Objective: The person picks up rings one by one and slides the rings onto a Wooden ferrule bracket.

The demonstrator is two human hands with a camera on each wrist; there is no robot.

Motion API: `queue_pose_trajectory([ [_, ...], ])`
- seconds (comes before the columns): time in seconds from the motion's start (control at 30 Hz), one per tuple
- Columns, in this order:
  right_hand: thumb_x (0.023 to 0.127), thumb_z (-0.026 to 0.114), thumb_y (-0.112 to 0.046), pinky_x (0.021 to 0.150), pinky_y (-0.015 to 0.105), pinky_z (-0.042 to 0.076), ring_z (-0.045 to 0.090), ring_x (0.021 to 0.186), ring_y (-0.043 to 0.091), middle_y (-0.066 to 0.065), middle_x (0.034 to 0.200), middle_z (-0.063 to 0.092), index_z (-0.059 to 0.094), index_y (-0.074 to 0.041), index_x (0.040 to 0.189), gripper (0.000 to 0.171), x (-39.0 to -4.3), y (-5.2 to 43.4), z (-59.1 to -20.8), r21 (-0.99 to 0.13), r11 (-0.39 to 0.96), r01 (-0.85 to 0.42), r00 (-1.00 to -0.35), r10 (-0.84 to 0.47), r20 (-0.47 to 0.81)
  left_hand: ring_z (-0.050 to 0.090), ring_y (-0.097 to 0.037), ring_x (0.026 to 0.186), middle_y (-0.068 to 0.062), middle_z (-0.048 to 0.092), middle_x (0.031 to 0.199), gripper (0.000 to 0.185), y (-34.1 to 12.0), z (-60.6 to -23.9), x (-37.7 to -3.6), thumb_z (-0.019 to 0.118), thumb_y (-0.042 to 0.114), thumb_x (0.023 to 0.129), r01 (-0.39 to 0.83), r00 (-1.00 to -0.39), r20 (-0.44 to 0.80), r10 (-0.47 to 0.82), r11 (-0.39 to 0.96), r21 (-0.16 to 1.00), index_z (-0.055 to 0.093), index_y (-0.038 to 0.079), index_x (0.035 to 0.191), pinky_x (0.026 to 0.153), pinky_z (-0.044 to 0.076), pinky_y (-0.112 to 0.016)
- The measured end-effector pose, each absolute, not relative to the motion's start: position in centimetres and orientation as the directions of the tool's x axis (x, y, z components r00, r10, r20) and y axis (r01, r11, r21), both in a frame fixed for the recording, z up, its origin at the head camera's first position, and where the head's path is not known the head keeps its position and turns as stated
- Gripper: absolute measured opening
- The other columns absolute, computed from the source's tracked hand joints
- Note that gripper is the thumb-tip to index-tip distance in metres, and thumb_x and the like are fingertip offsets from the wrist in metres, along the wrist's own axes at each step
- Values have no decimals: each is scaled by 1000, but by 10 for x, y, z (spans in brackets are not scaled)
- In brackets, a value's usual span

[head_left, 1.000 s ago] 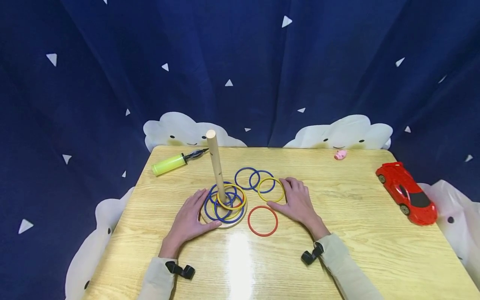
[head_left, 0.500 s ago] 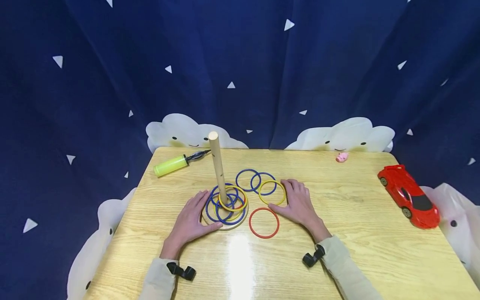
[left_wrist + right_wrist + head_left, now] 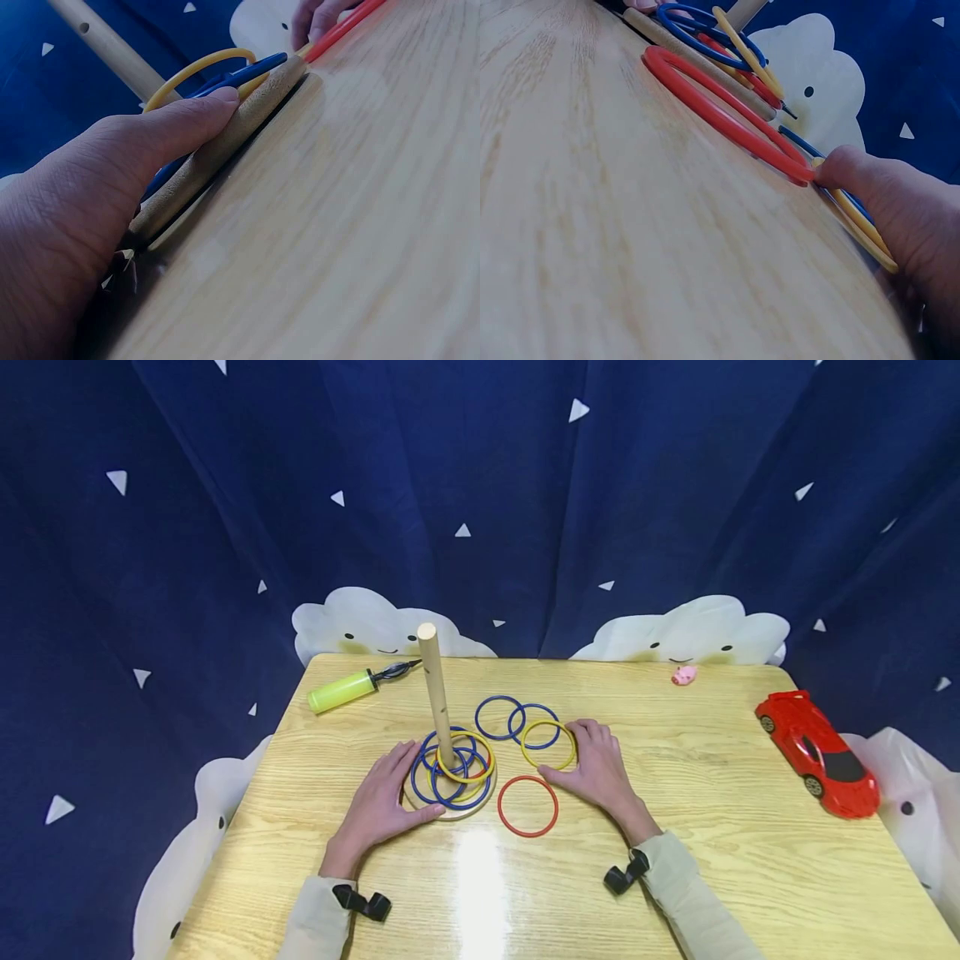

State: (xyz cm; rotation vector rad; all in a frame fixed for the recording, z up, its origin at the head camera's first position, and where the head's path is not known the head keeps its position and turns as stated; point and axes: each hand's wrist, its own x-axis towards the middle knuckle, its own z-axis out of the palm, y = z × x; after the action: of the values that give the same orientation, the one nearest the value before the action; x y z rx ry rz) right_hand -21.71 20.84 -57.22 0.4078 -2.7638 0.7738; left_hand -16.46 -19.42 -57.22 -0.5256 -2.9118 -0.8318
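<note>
Wooden surface [image 3: 712, 793] in front of blue curtains. Left hand [image 3: 378, 800] lies flat, its grip loose against the peg base [image 3: 450, 811]. Right hand [image 3: 596, 768], at 3 o'clock from the peg, touches the yellow ring [image 3: 548, 745] with relaxed fingers.

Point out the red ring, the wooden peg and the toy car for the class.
red ring [image 3: 500, 793]: head view, on its left rim.
wooden peg [image 3: 435, 693]: head view, mid-shaft.
toy car [image 3: 817, 753]: head view, on its red roof.
</note>
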Motion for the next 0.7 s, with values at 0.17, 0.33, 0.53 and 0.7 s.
queue_pose_trajectory([
  [0.17, 72, 83, -68, 103, 57, 37, 45, 128, 39, 19, 139, 52, 55, -3, 146, 102, -217, 209, -573, -465, 819, -337, -931, -216, 294, 26, -29, 158, -6, 33, 169, 116, -194, -573, -165, 72, 81, 77, 346, -938, 166, 305, 793, 501, 31, 20, 166, 129, 22, -51],
  [0.33, 75, 80, -71, 102, 57, 35, 44, 127, 38, 17, 141, 51, 55, -7, 150, 102, -215, 211, -572, -468, 810, -354, -927, -239, 288, 25, -29, 158, -5, 33, 169, 116, -193, -574, -166, 71, 81, 77, 349, -937, 165, 308, 794, 498, 29, 22, 167, 129, 22, -51],
  [0.53, 71, 84, -69, 102, 57, 36, 46, 125, 37, 16, 138, 54, 60, -4, 143, 100, -214, 211, -572, -485, 797, -360, -923, -228, 311, 26, -30, 158, -6, 32, 170, 116, -192, -572, -165, 72, 81, 77, 348, -937, 161, 310, 793, 501, 29, 21, 167, 129, 22, -50],
  [0.7, 66, 86, -70, 101, 54, 40, 50, 121, 35, 14, 131, 57, 64, -1, 134, 99, -216, 210, -572, -466, 807, -364, -914, -213, 345, 26, -30, 158, -6, 33, 169, 116, -193, -572, -164, 72, 80, 77, 353, -936, 169, 310, 792, 498, 30, 19, 166, 129, 22, -50],
])
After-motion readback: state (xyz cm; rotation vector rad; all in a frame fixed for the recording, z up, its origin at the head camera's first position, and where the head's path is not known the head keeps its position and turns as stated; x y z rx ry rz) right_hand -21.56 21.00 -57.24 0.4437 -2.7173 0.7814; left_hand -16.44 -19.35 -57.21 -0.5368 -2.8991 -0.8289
